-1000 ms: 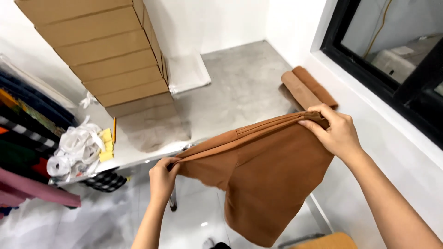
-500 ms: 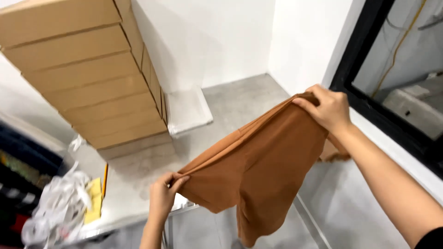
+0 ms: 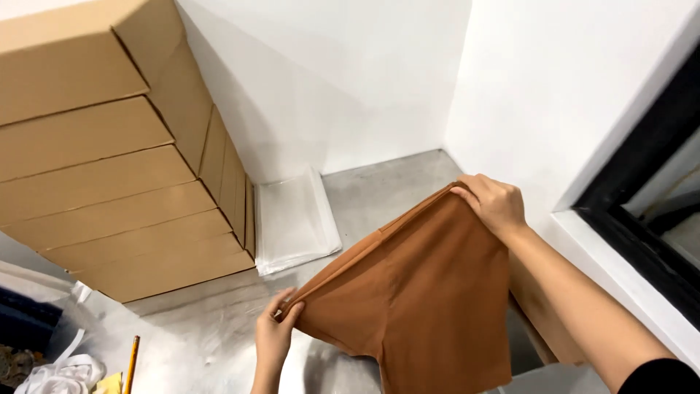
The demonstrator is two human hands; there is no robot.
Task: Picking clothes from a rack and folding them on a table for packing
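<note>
As view rose, hands (image 3: 496,204) kept shorts (image 3: 423,299) taut.

Garment packing room: stacked cardboard boxes (image 3: 109,153), pile of clear plastic bags (image 3: 295,219), bare concrete table (image 3: 386,190).

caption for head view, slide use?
Both hands, left hand and right hand, hold brown shorts stretched by the waistband beside stacked cardboard boxes.

- Left hand (image 3: 273,337): bare, no glove, ring or watch in view; the forearm below it is uncovered.
- Right hand (image 3: 494,206): bare as well, with a long uncovered forearm.
- A black sleeve edge shows at the near right corner.
</note>
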